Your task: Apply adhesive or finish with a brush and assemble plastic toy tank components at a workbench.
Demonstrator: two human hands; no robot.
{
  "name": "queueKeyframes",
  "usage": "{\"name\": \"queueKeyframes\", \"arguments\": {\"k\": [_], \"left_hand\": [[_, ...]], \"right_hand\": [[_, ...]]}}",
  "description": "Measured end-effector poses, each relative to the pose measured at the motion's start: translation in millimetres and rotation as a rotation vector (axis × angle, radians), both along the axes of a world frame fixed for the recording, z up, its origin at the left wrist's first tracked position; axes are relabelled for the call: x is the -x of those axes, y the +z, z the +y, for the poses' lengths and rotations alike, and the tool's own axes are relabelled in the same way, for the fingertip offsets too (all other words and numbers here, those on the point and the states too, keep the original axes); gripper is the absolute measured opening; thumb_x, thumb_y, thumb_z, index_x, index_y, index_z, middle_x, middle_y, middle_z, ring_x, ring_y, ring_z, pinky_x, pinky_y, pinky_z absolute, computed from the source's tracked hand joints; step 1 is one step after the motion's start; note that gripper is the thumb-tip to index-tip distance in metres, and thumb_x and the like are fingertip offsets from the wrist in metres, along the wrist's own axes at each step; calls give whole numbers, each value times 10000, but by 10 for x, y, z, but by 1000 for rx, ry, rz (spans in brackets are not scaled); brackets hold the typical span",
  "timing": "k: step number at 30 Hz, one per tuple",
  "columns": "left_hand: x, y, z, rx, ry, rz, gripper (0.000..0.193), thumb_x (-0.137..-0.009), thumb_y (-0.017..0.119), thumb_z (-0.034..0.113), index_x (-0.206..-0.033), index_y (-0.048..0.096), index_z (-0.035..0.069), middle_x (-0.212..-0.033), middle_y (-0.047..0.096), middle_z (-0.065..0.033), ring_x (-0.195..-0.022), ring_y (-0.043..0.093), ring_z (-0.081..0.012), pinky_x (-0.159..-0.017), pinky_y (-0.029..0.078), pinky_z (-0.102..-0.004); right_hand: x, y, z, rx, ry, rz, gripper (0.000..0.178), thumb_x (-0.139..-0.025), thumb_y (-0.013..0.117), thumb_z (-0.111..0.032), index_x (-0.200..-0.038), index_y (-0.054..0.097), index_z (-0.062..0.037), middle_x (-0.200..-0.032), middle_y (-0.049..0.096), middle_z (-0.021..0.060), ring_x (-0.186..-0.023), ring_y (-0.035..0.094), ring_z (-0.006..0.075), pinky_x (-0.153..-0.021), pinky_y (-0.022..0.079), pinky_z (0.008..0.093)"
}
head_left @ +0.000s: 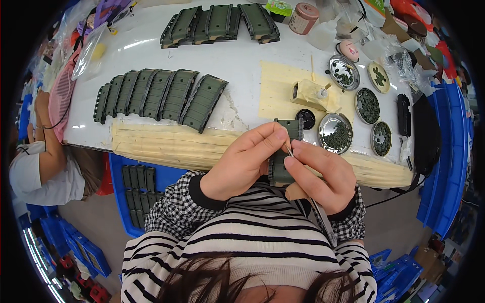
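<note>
My left hand (245, 164) and my right hand (326, 177) meet at the table's near edge, fingertips nearly touching. A long, thin metal tool, seemingly tweezers (322, 222), runs through my right hand, its narrow tip between the two hands. The left thumb and forefinger are pinched together near that tip; what they hold is too small to make out. Behind and below the fingers, partly covered, is a dark green ribbed panel (279, 169). Similar green panels (160, 93) stand in a curved row at left, with more panels (217, 24) at the back.
Round metal dishes of small green bits (335, 135) stand at right, beside a black round lid (305, 118) and a tape-wrapped block with a bottle (310, 96). A blue crate (132, 222) of green parts sits below left. Another person (48, 166) sits at far left.
</note>
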State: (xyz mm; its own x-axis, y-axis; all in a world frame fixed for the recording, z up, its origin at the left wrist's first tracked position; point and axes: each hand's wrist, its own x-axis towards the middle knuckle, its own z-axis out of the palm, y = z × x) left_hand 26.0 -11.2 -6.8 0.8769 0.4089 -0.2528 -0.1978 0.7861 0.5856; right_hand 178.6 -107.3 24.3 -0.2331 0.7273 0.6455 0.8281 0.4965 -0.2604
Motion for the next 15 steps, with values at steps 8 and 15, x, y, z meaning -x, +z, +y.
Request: {"name": "queueKeyframes", "arguments": {"k": [8, 15], "left_hand": [[5, -22, 5, 1, -2, 30, 222, -1024, 461, 270, -948, 534, 75, -878, 522, 36, -797, 490, -33, -705, 426, -186], [9, -30, -3, -36, 0, 25, 235, -1025, 457, 281, -942, 535, 75, -873, 524, 38, -790, 479, -27, -695, 420, -182]], "right_hand": [[-2, 13, -4, 33, 15, 10, 259, -724, 664, -41, -971, 663, 34, -940, 632, 164, -859, 687, 304, -710, 596, 338], [6, 5, 5, 34, 24, 16, 257, -719, 664, -42, -963, 662, 40, -945, 632, 172, -856, 687, 308, -720, 596, 344]]}}
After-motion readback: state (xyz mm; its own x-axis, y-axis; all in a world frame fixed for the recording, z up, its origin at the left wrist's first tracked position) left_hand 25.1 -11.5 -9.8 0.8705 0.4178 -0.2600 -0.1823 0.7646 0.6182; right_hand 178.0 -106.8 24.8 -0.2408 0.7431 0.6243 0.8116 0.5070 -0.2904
